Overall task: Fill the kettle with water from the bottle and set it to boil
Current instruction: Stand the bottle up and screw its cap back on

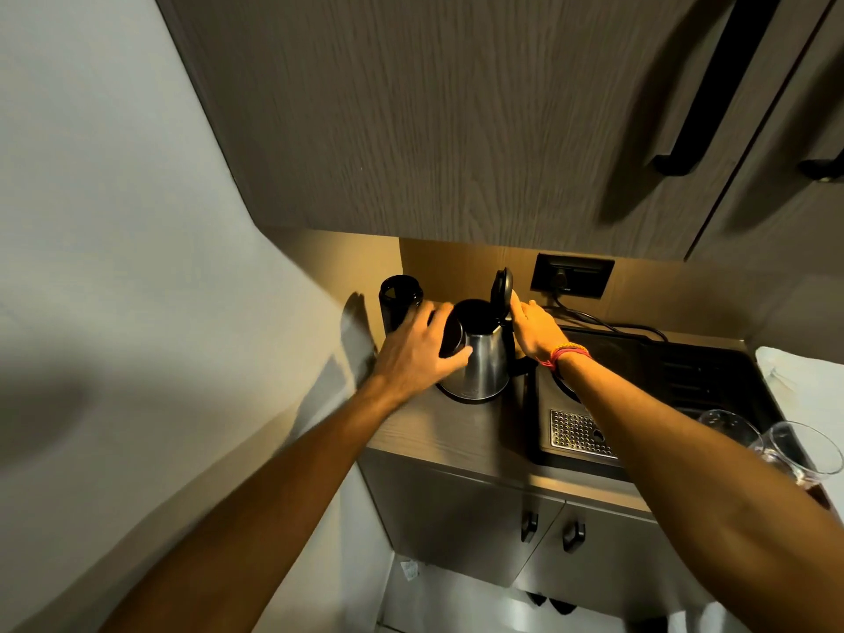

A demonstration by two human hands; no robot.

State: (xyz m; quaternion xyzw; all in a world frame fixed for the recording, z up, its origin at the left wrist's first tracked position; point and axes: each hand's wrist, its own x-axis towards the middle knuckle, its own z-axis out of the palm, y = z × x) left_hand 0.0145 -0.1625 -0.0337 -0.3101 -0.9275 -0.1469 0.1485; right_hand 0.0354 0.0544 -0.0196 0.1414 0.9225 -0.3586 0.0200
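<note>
Bottle [396, 308]: dark, upright, cap apparently off (rim reads as an open mouth), standing at the back left corner of the tabletop [456, 431], just beside the kettle. Placement keeps it within a short reach for the pour.

Left hand [422, 347]: fingers spread and loosely curled, palm down, lying between bottle and kettle. Thumb rests against the kettle's steel wall; fingertips reach toward the bottle's side. It grips nothing firmly that I can see; contact with the bottle cannot be confirmed. Judgement: either steadying the kettle or on its way to take the bottle.

Kettle [477, 358]: steel body on its round base, near the left end of the tabletop, toward the back edge. Lid [501, 290] stands hinged upright, mouth fully exposed and dark inside; no water level discernible.

Right hand [534, 331]: fingers extended, mostly open, tips touching the raised lid from behind, above the handle. Likely reason: holding the lid back so the opening stays clear for filling.

Wall socket [573, 277]: behind the kettle, cord plugged in and trailing along the back edge.

Black drip tray unit [639, 381] occupies the right half; two glasses [776, 445] at the right edge.

Task status, judged: filling not yet begun.
</note>
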